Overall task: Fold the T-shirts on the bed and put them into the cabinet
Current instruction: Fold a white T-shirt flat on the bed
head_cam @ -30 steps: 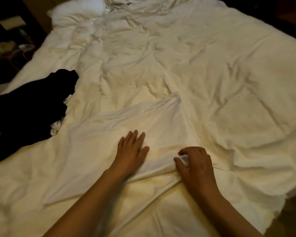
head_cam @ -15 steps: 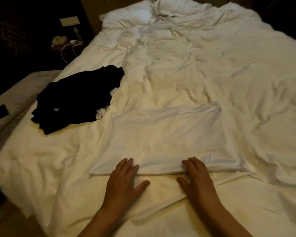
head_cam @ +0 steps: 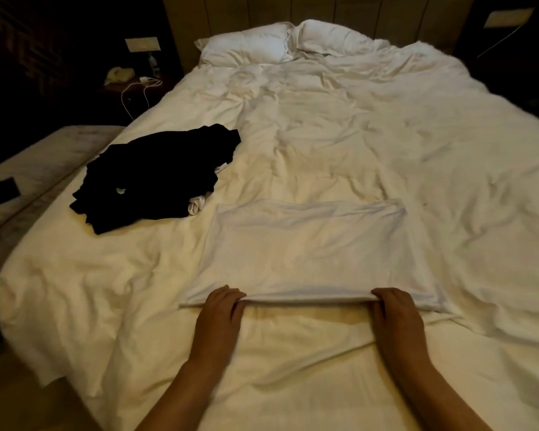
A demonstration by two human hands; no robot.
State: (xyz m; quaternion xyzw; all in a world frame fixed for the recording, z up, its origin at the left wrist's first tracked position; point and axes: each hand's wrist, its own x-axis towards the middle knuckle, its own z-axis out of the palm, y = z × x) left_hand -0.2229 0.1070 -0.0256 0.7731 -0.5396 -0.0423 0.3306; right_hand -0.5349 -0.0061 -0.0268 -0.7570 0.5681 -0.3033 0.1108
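From the head camera, the one view there was, the task looked to be in its early-middle stretch: a white T-shirt (head_cam: 308, 253) lay flat as a broad rectangle on the near half of the bed (head_cam: 386, 135), seemingly with its sides already turned in, and its near edge was lifted slightly where both hands held it. The left hand (head_cam: 220, 312) had its fingers curled over that edge, pinching the cloth, and the right hand (head_cam: 397, 312) did the same further along, so a fold away from the person seemed the step in hand. Left to do, by my reading: finishing this shirt, then the dark heap of clothes (head_cam: 151, 178) lying well apart to the left (a scrap of white cloth poked out at its near side), and all the carrying, since no cabinet showed. The bed wore a creased white cover with two pillows (head_cam: 246, 46) against a panelled headboard. The dim room held a bedside stand with a white cable (head_cam: 134, 94) and some small clutter.
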